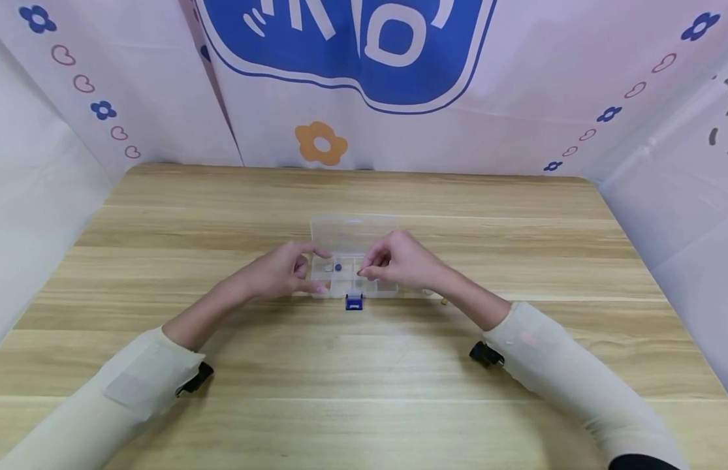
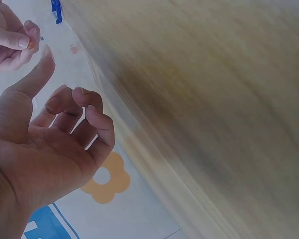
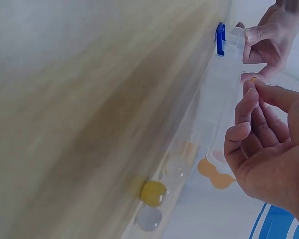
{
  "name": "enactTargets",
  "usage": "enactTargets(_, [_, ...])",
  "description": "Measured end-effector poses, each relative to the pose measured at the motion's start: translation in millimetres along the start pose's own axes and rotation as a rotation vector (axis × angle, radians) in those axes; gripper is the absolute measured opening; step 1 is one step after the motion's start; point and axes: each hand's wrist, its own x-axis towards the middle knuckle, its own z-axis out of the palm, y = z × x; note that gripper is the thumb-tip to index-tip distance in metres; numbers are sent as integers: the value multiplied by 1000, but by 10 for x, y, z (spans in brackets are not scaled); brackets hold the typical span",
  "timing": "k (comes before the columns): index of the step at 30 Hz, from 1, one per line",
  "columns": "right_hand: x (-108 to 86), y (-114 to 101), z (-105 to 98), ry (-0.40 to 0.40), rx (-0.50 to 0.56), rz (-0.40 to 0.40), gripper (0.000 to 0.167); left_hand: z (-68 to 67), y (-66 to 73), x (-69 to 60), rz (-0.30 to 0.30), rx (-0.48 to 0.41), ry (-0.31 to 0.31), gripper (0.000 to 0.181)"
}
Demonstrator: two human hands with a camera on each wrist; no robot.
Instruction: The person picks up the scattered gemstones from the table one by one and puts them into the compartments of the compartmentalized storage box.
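Nearest, at the lower left and lower right of the head view: two cream sleeves (image 1: 552,359), each with a small black wrist camera (image 1: 486,353) beside it, above a wood-grain tabletop (image 1: 352,372). Farther up, just right of center and partly under the right forearm: a yellow bead (image 3: 153,193) between two clear beads (image 3: 148,218), plainest at the bottom of the right wrist view.

At the middle of the frame: a clear compartment box (image 1: 366,286), blue clasp (image 1: 354,302) toward the bottom edge. At its left end, the left hand (image 1: 284,269) — thumb and forefinger wide apart over the end compartments, remaining fingers loosely curled, exact contact hard to tell. Above the box's middle, the right hand (image 1: 407,261) — thumb and forefinger pinching a tiny orange bead (image 3: 254,78). Inside, in the row farther back: a dark blue bead (image 1: 338,267) and, to its left, a whitish piece (image 1: 328,268). Behind: the clear lid (image 1: 348,234), raised open.

Farthest, across the top: a white backdrop (image 1: 269,117) with an orange flower (image 1: 321,143) and a blue panel (image 1: 334,59) with white lettering.
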Motion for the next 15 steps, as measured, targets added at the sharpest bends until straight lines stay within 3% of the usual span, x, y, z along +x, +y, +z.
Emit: enactTargets(15, [123, -79, 80, -27, -12, -24, 4, -7, -1, 3, 22, 0, -1, 59])
